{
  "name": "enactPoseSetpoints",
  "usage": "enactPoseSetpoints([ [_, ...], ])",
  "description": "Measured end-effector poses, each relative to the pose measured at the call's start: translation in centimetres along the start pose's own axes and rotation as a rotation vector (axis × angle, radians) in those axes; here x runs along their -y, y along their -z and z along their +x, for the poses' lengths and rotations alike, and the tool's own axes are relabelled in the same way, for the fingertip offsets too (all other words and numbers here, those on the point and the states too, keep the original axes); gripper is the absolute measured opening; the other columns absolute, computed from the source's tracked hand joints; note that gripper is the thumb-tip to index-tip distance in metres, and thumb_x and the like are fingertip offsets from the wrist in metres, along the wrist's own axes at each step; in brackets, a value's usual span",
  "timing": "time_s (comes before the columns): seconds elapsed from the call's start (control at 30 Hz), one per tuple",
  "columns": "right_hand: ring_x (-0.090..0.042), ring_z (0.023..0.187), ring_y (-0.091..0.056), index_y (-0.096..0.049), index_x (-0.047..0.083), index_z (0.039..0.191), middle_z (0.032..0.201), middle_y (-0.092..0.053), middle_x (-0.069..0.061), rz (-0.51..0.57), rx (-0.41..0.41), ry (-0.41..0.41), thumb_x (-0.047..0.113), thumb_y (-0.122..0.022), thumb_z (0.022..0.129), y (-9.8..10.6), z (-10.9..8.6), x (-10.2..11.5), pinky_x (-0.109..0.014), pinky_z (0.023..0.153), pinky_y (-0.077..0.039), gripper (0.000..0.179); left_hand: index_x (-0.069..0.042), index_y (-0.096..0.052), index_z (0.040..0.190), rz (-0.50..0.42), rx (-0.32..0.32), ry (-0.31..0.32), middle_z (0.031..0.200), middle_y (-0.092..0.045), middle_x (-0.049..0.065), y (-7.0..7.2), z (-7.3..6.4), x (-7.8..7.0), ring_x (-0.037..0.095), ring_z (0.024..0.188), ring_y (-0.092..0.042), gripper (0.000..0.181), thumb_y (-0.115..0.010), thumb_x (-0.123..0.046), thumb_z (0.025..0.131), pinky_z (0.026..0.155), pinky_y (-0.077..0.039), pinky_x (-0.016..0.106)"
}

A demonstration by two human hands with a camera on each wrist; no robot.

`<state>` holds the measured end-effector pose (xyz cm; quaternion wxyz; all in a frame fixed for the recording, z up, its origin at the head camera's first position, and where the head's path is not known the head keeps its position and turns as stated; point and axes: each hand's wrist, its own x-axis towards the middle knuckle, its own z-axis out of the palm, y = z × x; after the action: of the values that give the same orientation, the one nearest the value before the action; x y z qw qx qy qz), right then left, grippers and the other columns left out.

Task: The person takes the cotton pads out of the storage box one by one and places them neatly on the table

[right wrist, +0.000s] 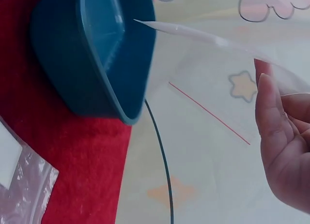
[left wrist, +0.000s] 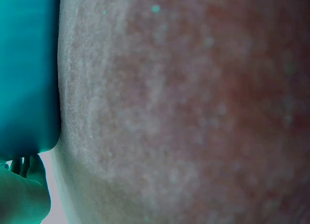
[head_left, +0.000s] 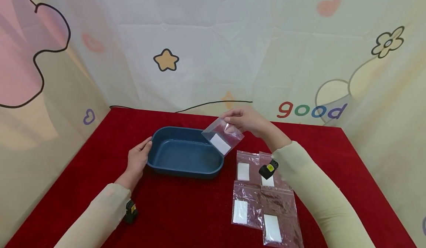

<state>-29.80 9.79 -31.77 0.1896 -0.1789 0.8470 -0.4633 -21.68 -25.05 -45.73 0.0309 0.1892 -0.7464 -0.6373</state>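
Note:
A blue rectangular basin [head_left: 184, 172] sits on the red cloth in the head view. My left hand [head_left: 138, 157] grips its left end, thumb at the rim; the left wrist view shows this hand [left wrist: 24, 190] against the basin's side [left wrist: 29, 74]. Above the basin's right end, my right hand [head_left: 244, 120] pinches the top edge of a clear zip bag [head_left: 233, 138] with a white card inside. The bag hangs tilted and overlaps the basin's right rim. In the right wrist view the bag [right wrist: 208, 37] appears edge-on, reaching over the basin from the right hand [right wrist: 283, 137].
Several clear zip bags [head_left: 246, 207] with white cards lie in two rows right of the basin, partly under the right forearm. The red cloth [head_left: 186, 211] covers the table. A printed curtain [head_left: 206, 70] hangs behind it.

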Motion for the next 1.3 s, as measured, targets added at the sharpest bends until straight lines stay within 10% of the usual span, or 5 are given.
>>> enactPoseSetpoints([
  [1.3, -0.004, 0.085, -0.074, -0.045, -0.007, 0.147, 0.102, -0.074, 0.019, 0.175, -0.224, -0.206, 0.023, -0.058, 0.105, 3.6, -17.6, -13.1, -0.026, 0.078, -0.064, 0.054, -0.011, -0.044, 0.155, -0.006, -0.012, 0.020, 0.166, -0.037, 0.012, -0.2, 0.0, -0.1, 0.029, 0.155, -0.033, 0.049, -0.048, -0.028, 0.110, 0.127, -0.033, 0.046],
])
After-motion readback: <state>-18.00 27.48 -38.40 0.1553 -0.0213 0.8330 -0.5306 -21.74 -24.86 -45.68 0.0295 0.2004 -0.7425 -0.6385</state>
